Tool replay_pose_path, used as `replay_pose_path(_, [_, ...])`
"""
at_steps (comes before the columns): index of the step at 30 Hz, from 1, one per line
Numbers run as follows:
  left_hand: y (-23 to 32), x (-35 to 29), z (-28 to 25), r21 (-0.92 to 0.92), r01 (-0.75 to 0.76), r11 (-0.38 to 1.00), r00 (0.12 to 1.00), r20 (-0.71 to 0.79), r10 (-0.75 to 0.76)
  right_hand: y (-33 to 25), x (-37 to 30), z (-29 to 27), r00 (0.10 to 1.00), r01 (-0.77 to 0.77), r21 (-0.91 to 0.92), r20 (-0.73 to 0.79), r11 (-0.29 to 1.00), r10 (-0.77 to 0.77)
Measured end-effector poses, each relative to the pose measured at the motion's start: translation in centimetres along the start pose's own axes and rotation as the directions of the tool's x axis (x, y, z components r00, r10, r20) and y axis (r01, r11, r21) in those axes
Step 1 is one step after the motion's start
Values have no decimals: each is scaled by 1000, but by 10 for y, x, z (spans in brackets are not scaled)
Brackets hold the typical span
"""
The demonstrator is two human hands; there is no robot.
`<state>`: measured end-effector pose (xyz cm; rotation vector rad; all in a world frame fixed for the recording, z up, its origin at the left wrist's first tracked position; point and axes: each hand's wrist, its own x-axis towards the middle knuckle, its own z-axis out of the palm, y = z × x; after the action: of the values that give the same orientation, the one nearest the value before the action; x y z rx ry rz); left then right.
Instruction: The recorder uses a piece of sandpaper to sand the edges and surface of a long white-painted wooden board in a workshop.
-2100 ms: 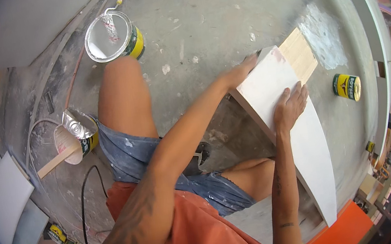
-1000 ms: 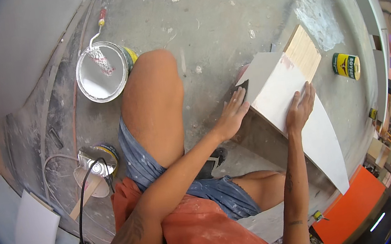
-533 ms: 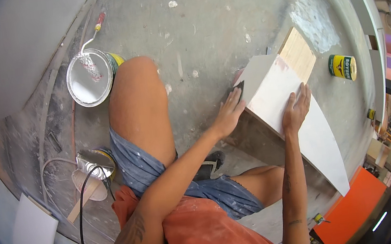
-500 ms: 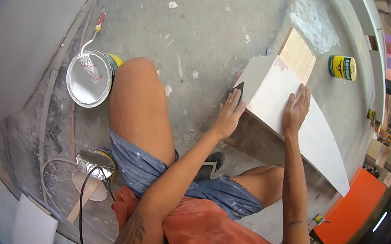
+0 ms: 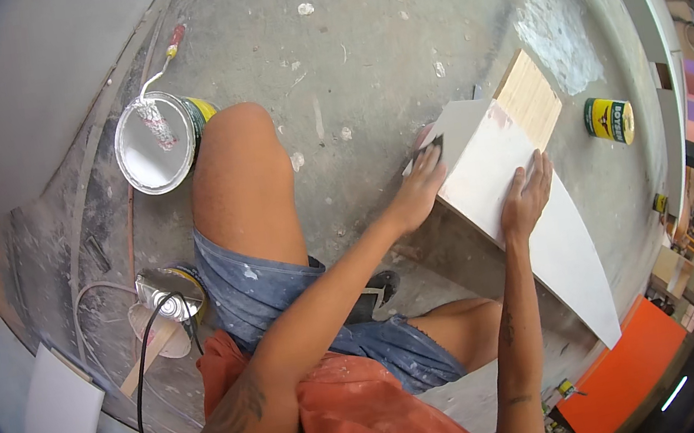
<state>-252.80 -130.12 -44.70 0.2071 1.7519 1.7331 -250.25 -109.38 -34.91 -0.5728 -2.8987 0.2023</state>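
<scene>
A white-painted wooden piece (image 5: 488,154) with a curved long edge rests at an angle right of my legs. Its far end shows a bare wood section (image 5: 527,101) and a grey-white side face (image 5: 455,121). My left hand (image 5: 416,197) presses a dark piece of sandpaper (image 5: 436,145) against that side face, fingers stretched over it; most of the sheet is hidden beneath them. On the white top surface my right hand (image 5: 527,200) lies flat with fingers extended, steadying nothing else and holding nothing.
Left of my knee stands a white paint pail (image 5: 131,170) with a paint roller (image 5: 152,119) across it. An opened can (image 5: 186,292) and a black cable (image 5: 143,375) are nearer. At right are a yellow-green can (image 5: 610,120), white spilled residue (image 5: 555,36) and an orange panel (image 5: 630,368).
My left hand has moved slightly up and right along the side face with the sandpaper. My right hand and the wooden piece have stayed in place.
</scene>
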Motion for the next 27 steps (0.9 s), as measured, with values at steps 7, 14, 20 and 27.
replay_pose_path(7, [18, 110, 0, 25, -26, 999, 999, -24, 26, 2, -2, 1, 1000, 11, 0, -2, 1000, -11])
replay_pose_path(14, [10, 7, 4, 224, -245, 943, 969, 31, 244, 0, 2, 0, 1000, -12, 16, -9, 1000, 12])
replay_pose_path(20, [24, 137, -1, -31, 70, 997, 997, -25, -70, 3, 0, 1, 1000, -1, 43, -10, 999, 1])
replay_pose_path(27, [-3, -23, -7, -25, 46, 999, 999, 16, -46, 2, 2, 1, 1000, -12, 14, 1, 1000, 12])
